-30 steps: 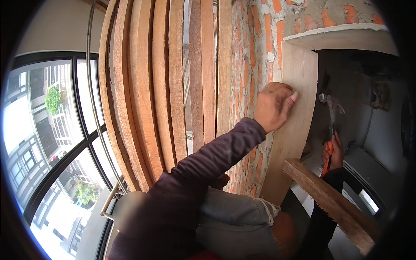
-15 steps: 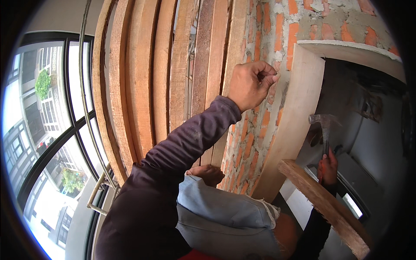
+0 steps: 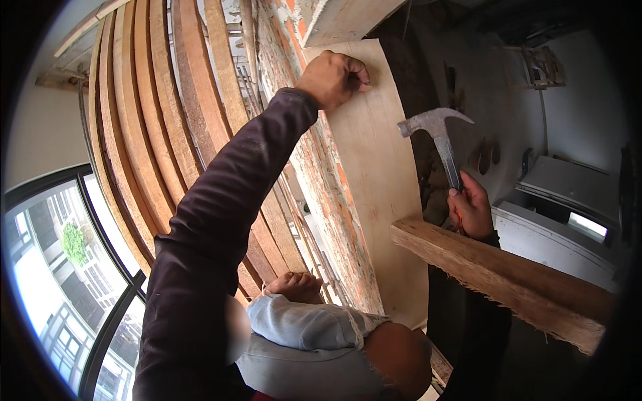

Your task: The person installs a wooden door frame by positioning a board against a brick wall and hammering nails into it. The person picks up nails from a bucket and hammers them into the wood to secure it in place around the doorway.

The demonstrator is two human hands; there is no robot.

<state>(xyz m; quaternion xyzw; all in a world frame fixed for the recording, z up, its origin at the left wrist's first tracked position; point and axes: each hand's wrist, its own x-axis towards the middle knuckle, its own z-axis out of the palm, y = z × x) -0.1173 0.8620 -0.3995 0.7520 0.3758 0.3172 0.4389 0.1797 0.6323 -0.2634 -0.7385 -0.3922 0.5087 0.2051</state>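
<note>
My left hand (image 3: 336, 79) is closed in a pinch against the face of a pale plywood board (image 3: 374, 187), near its upper end. Whatever the fingertips hold is too small to name. To the right, my right hand (image 3: 473, 207) is wrapped round the handle of a claw hammer (image 3: 438, 127). The hammer stands head up, its striking face toward the board and its claw to the right. Just below that hand, a rough wooden beam (image 3: 495, 274) slants down to the right, its near end close to the board.
Several long timber planks (image 3: 150, 113) run side by side on the left, with my bare foot (image 3: 294, 287) on them. A brick wall edge (image 3: 328, 194) borders the board. Beyond the window (image 3: 73, 267) are buildings. On the right, a white cabinet-like box (image 3: 562, 214) stands lower down.
My left hand has moved from beside the brick onto the plywood board. My right hand has raised the hammer up and closer to the board. The view has turned to the right.
</note>
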